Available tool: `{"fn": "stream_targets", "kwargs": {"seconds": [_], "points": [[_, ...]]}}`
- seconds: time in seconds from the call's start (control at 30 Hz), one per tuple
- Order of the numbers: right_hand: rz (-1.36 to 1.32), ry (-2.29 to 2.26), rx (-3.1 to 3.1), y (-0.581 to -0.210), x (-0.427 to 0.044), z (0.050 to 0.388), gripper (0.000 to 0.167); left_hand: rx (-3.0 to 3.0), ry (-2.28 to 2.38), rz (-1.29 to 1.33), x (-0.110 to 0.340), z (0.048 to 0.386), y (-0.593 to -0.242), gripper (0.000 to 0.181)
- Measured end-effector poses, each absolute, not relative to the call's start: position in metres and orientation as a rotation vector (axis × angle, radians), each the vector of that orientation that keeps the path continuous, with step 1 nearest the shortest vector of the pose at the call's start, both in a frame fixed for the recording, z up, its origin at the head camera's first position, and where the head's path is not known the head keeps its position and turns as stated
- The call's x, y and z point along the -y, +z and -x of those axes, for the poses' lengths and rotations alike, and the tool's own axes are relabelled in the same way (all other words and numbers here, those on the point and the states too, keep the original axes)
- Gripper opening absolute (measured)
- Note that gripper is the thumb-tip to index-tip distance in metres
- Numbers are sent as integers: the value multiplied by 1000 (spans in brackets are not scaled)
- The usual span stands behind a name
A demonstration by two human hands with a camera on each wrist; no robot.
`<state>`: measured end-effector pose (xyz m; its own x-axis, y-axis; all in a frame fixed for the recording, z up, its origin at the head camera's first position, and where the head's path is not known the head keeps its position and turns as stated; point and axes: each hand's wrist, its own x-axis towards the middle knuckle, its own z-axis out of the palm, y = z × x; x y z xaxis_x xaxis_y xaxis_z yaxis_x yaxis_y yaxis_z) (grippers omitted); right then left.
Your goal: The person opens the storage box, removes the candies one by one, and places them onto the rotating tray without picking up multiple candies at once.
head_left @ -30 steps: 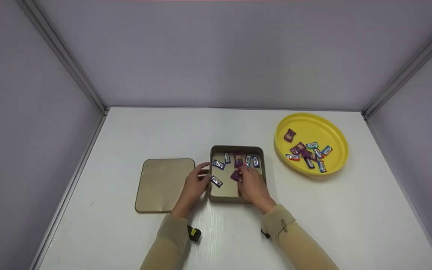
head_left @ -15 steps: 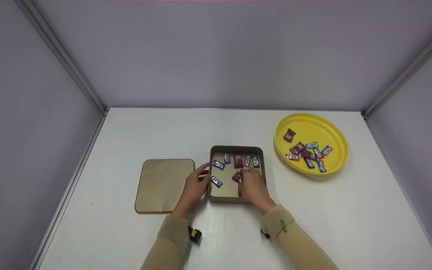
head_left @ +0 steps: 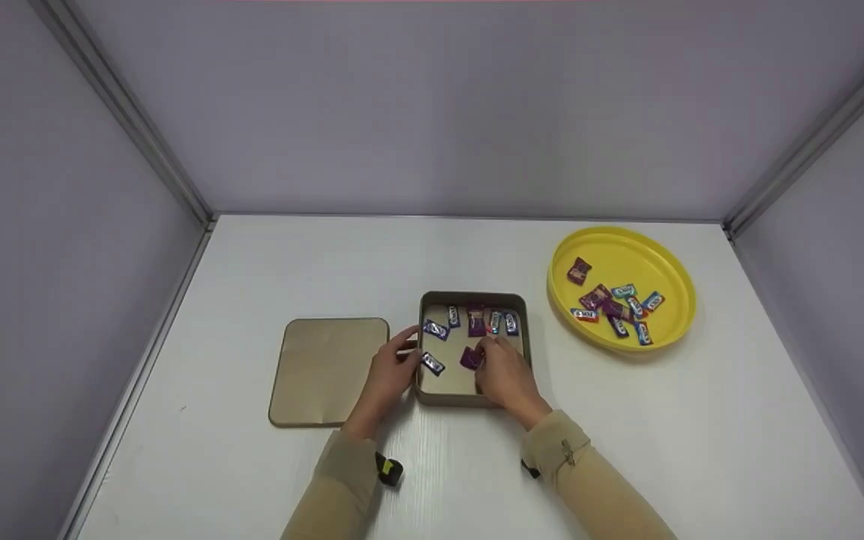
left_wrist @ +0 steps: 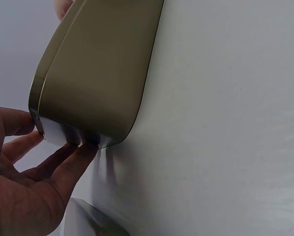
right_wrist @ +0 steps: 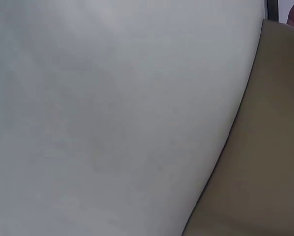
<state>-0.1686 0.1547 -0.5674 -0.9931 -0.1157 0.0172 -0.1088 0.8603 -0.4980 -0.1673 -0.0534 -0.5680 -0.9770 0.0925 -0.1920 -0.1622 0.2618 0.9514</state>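
Head view: white lettering on the wrappers of the blue sweets (head_left: 433, 364) in the tin (head_left: 451, 400), too small to read. Similar print, likewise illegible, on pieces among the mixed sweets (head_left: 653, 301) in the yellow tray (head_left: 631, 259). Position of tray: right of tin and farther back on the white worktop (head_left: 372, 262), well apart from both hands. Left of tin, flat, a gold-coloured lid (head_left: 327, 367), slightly overlapped by the left hand (head_left: 389, 367) and wrist. Around the worktop, plain pale walls (head_left: 477, 112); on the arms, tan sleeves (head_left: 597, 472). Left hand outside the tin's left wall: fingers spread, tips touching it, likewise in left wrist view. Right hand (head_left: 507, 371) over the near right part of the tin, hiding that corner; fingers curled, pinching a purple sweet (head_left: 470, 358), exact contact partly hidden. Location of pinched piece: inside tin, at the right fingertips, between the two hands, nearer than the far purple sweet (head_left: 476, 320) by the back wall. Right wrist view: mostly worktop; cannot tell the grip from there.
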Motion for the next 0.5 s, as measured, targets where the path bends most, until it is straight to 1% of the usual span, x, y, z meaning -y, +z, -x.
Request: {"fn": "stream_targets", "kwargs": {"seconds": [0.23, 0.5], "points": [[209, -894, -3012, -568, -154, 168, 20, -2330, 1784, 76, 53, 167, -567, 45], [264, -1020, -3016, -567, -156, 168, 15, -2374, 1765, 66, 51, 168, -569, 44]]}}
